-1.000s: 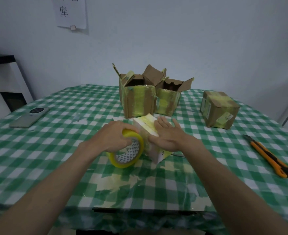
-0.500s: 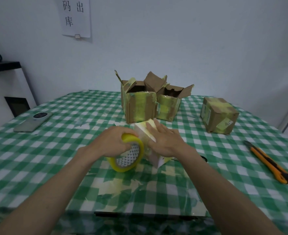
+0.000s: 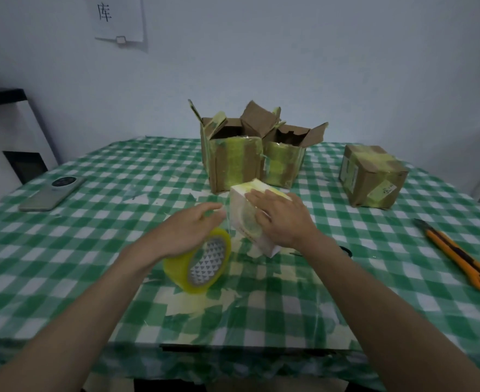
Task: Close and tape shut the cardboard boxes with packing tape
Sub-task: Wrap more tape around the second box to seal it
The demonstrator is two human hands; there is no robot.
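Green-white checked tablecloth [image 3: 97, 250], yellow tape roll [image 3: 196, 264], orange-black knife [image 3: 456, 254].

paper sign [image 3: 119, 17] on wall, one character, 库
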